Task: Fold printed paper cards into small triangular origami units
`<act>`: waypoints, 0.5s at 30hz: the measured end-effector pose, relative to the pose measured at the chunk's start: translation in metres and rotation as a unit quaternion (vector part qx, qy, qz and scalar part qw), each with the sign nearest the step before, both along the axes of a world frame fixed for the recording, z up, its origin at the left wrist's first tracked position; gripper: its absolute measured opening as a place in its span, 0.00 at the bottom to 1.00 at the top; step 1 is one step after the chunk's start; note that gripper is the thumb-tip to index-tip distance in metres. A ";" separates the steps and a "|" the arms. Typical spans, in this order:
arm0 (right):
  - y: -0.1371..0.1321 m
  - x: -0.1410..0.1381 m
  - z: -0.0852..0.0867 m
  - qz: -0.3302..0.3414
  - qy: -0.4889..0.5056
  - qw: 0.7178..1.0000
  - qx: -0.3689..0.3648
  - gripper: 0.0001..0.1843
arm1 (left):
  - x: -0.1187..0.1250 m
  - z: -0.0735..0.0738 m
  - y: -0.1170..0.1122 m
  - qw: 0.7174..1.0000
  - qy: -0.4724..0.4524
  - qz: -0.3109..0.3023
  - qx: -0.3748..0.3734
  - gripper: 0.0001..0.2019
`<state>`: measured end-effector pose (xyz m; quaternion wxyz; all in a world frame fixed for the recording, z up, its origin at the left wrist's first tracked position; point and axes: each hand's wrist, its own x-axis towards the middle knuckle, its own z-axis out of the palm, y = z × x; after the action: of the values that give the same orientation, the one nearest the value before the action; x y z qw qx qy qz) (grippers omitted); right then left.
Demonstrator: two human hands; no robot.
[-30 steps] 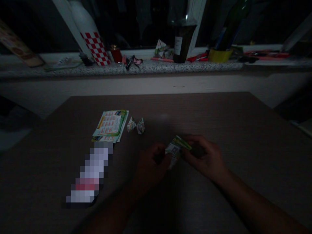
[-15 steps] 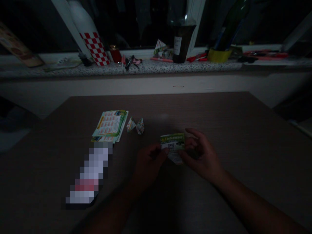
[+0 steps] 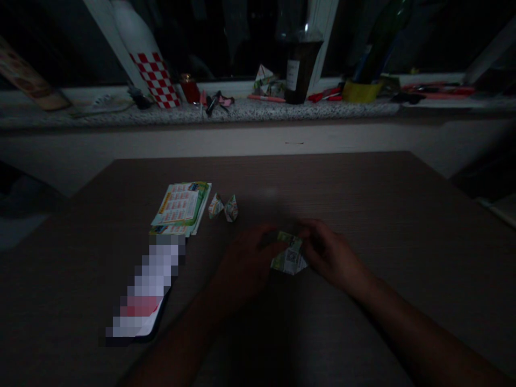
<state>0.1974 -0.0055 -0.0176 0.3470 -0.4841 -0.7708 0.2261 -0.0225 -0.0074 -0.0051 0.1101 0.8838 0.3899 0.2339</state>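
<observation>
Between my two hands is a small folded paper, green and white with print and a dark square code on it. My left hand grips its left side, thumb laid over the upper part. My right hand pinches the upper right edge with curled fingers. Two small folded paper pieces stand to the left, beyond my left hand. Farther left lies a stack of printed calendar sheets. A phone with a lit, blurred-out screen rests in front of the stack.
Behind the wooden table runs a speckled stone windowsill. On it stand a red-and-white checkered bottle, a dark cup with a label, a green bottle in a yellow ring and pens.
The paper has been turned, so its code faces up at a slant. My right hand's raised fingers have curled in onto it, and my left hand has moved slightly over it.
</observation>
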 end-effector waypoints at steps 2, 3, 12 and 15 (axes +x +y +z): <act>0.002 0.000 -0.002 0.014 -0.034 0.999 0.025 0.22 | 0.001 0.003 -0.001 0.999 0.030 -0.029 0.019 0.18; 0.003 0.000 -0.002 0.022 -0.052 0.998 0.038 0.22 | 0.001 0.005 -0.002 0.998 0.039 -0.042 0.021 0.17; 0.004 0.003 0.000 0.092 -0.102 0.988 0.076 0.08 | 0.005 0.007 -0.005 0.988 0.123 -0.085 -0.031 0.08; 0.003 0.004 0.002 0.125 -0.129 0.983 0.041 0.08 | 0.005 0.009 -0.006 0.987 0.131 -0.085 -0.044 0.09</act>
<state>0.2010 -0.0024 -0.0154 0.2332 -0.3939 -0.8723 0.1719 -0.0175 -0.0134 0.0043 0.1165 0.9310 0.3344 0.0886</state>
